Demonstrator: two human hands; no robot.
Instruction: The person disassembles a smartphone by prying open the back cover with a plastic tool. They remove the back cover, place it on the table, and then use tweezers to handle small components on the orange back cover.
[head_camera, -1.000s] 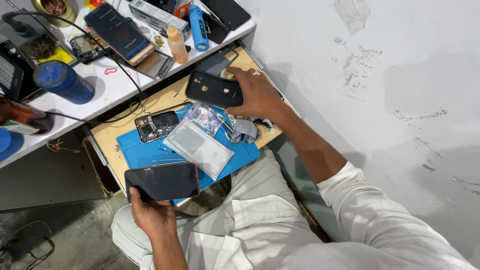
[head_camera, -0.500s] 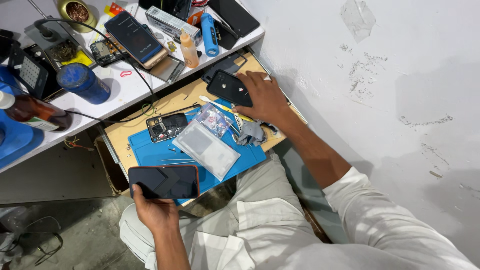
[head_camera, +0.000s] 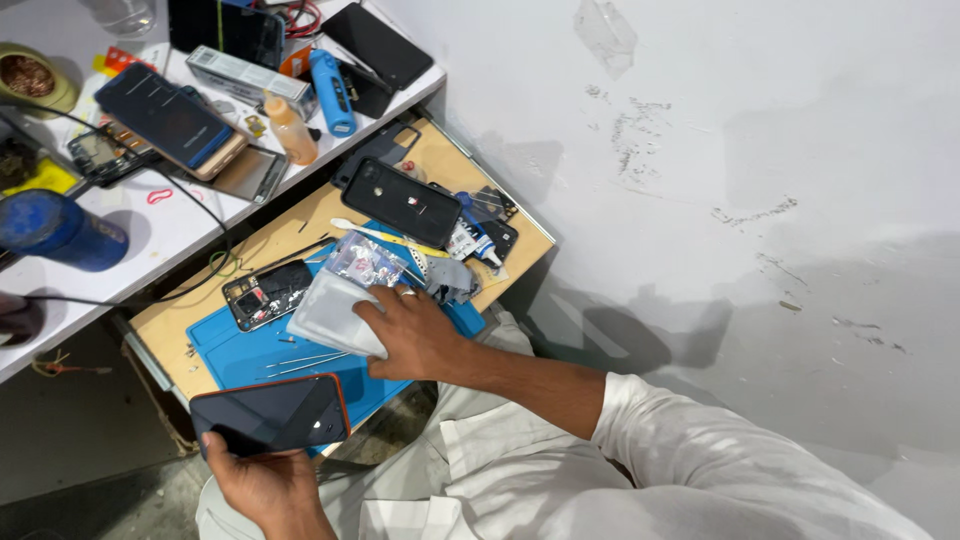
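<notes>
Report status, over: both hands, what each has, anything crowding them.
Left hand holds dark smartphone, screen up. Right hand rests on clear plastic pouch on blue mat. Opened phone and tweezers close by.

Two hands (head_camera: 415, 335) — one blue mat (head_camera: 240, 350) — one orange-edged phone (head_camera: 270, 415).

Single head-worn view, looking steeply down from above the seated lap onto a pull-out wooden tray (head_camera: 300, 225) and white desk (head_camera: 150, 235) at left, bare wall right; moderately near, tilted.
</notes>
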